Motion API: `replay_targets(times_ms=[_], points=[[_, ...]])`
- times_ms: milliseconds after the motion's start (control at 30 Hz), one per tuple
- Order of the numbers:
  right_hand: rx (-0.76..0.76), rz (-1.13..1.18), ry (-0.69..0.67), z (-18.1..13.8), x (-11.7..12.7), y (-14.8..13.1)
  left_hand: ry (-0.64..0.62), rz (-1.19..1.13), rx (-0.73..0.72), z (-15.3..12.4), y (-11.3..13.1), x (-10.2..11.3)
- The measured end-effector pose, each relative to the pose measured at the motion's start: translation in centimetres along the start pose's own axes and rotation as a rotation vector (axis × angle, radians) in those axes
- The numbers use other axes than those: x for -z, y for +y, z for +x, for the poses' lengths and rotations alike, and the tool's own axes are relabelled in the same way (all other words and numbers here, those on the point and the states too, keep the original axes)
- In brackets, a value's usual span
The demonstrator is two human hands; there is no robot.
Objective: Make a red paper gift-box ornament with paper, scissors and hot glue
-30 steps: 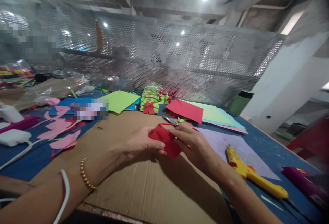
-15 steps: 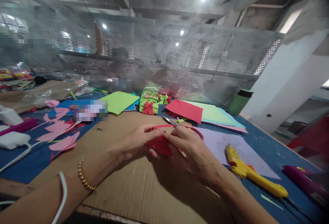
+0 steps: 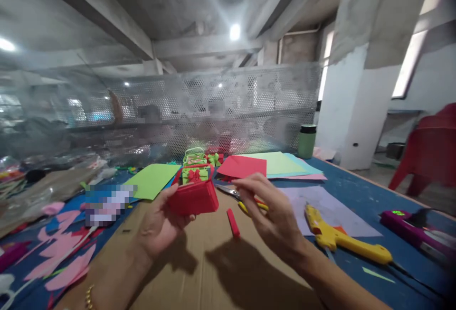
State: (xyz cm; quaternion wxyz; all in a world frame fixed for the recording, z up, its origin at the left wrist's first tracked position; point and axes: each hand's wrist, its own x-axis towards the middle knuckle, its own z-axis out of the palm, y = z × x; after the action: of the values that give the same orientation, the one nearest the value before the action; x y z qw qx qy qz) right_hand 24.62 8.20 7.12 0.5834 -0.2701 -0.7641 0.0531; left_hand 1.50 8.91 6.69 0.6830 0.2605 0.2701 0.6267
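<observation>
My left hand (image 3: 160, 227) is closed on a small red paper bag (image 3: 194, 198), thumb on its near side. The bag is tilted, and its thin looped handle (image 3: 177, 173) stands up at the back. To the right, my right hand (image 3: 270, 208) hovers with bent fingers apart and nothing visible in them. Behind its fingers lie scissors (image 3: 228, 189) with yellow and red handles, partly covered from view. A short red strip (image 3: 233, 223) rests on the brown cardboard (image 3: 192, 265) between the two hands.
Small green paper bags with bows (image 3: 194, 175) stand behind the red one. Colored sheets (image 3: 285, 165) lie at the back. A yellow glue gun (image 3: 351, 243) and a purple glue gun (image 3: 409, 231) are at right. Pink paper cutouts (image 3: 66, 248) spread at left. A green bottle (image 3: 307, 141) stands farther back.
My hands have moved apart. The left one now holds the red bag up and to the left, while the right has let go. The red strip on the cardboard has come into view. The camera view has tilted upward.
</observation>
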Motion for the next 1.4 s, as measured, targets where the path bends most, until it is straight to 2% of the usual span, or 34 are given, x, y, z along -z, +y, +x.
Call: replay_targets(times_ms=[100, 200, 500, 733, 900, 1033, 1133, 1400], points=[[0.162, -0.067, -0.112, -0.8, -0.6, -0.9, 0.017, -0.023, -0.022, 0.0, -0.1, -0.1], [0.251, -0.151, -0.174, -1.2, -0.7, -1.5, 0.035, -0.014, -0.030, 0.0, -0.3, -0.3], [0.290, -0.298, -0.200, -1.5, -0.9, -1.0, 0.011, 0.032, -0.022, 0.1, -0.8, -0.4], [0.128, -0.064, -0.175, -1.4, -1.0, -1.5, 0.018, 0.022, -0.021, 0.0, -0.8, -0.3], [0.166, -0.083, -0.179, -1.6, -1.1, -1.0, -0.010, 0.043, -0.011, 0.1, -0.9, -0.3], [0.172, -0.110, -0.218, -1.7, -1.2, -0.9, 0.008, 0.049, -0.018, 0.1, -0.9, -0.5], [0.171, -0.071, -0.198, -1.5, -1.2, -1.0, 0.015, 0.048, -0.013, 0.0, -0.9, -0.5], [-0.041, 0.149, -0.114, -0.9, -0.7, -0.3, -0.033, 0.160, 0.040, 0.1, -1.2, 0.0]])
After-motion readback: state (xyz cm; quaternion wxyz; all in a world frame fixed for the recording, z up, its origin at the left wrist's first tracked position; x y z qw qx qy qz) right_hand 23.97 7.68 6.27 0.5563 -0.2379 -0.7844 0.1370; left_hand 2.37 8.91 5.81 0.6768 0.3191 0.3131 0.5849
